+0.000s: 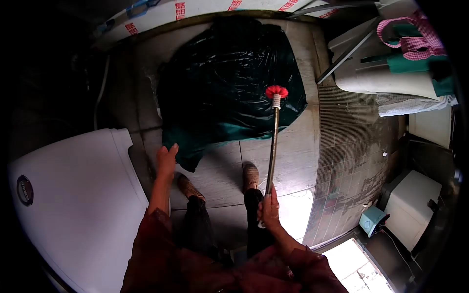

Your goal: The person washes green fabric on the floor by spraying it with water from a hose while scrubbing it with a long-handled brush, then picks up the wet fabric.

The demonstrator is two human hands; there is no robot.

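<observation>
A dark green wet sheet (224,83) lies spread over the floor tiles, shiny and creased. Its near left corner is drawn up to my left hand (167,157), whose fingers are closed on the edge. My right hand (268,210) is wrapped round the lower handle of a long-handled scrub brush (273,141). The brush's round red bristle head (277,91) overlaps the right part of the sheet in this view. Both my feet stand on the tiles just short of the sheet's near edge.
A white appliance lid (78,200) fills the lower left. To the right lies a ribbed floor mat (351,161), wet in patches. Cloths and a pink checked item (420,39) hang at upper right. A pale blue bin (372,220) stands beside a white box (413,207).
</observation>
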